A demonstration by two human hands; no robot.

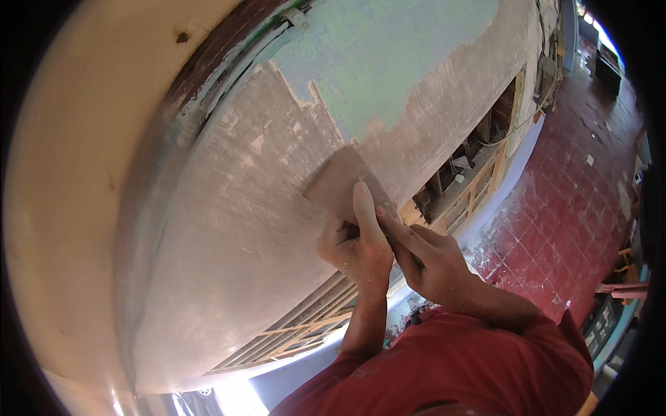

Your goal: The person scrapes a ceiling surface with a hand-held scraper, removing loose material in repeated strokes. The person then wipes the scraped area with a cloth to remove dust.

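Both of my hands are on a flat, rectangular brown sheet (337,179), which lies against the wall (223,249); whether it is sandpaper or a thin board I cannot tell. My left hand (361,244) grips its lower edge, with the thumb laid along the near face. Beside it, my right hand (434,260) holds the lower right corner with its fingers extended. The wall is worn to a dusty grey-brown. A ragged patch of green paint (374,67) stays above the sheet, with pale scraped spots around it. Dust clings to my left wrist.
A dark wooden strip (208,78) with flaking paint borders the wall below a cream ceiling (83,171). Slatted wooden openings (291,333) run along the wall's other side. A loose cable (512,132) hangs at the right. Red floor tiles (551,208) carry dust and scraps.
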